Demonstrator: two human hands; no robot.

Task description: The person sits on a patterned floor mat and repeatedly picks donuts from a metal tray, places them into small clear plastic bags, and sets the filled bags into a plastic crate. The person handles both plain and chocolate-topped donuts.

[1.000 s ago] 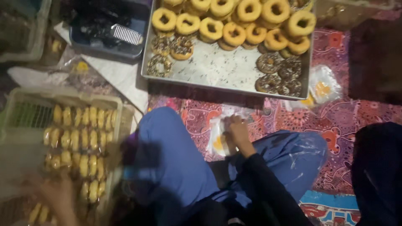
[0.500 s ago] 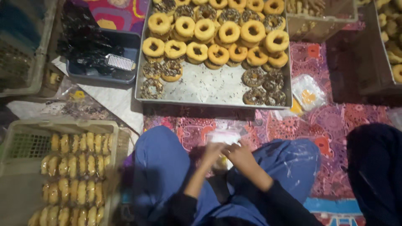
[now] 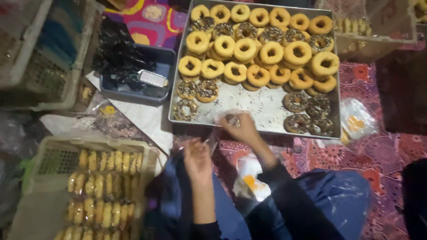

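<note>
Bare hands (image 3: pixel 242 129), dark long sleeves, blue trousers

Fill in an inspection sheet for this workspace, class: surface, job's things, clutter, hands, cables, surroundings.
Surface: patterned red mat on the floor.
Job's things: metal tray of plain and sprinkled doughnuts; one sprinkled doughnut under the right hand.
Clutter: blue tub with black bags; clear bags beside the tray.
Hands: right hand at the tray's near edge, grip on the doughnut; left hand pinching a clear bag, blurred.
Cables: nothing seen.
Surroundings: crate holding rows of bagged doughnuts; more crates at left and top right.
</note>
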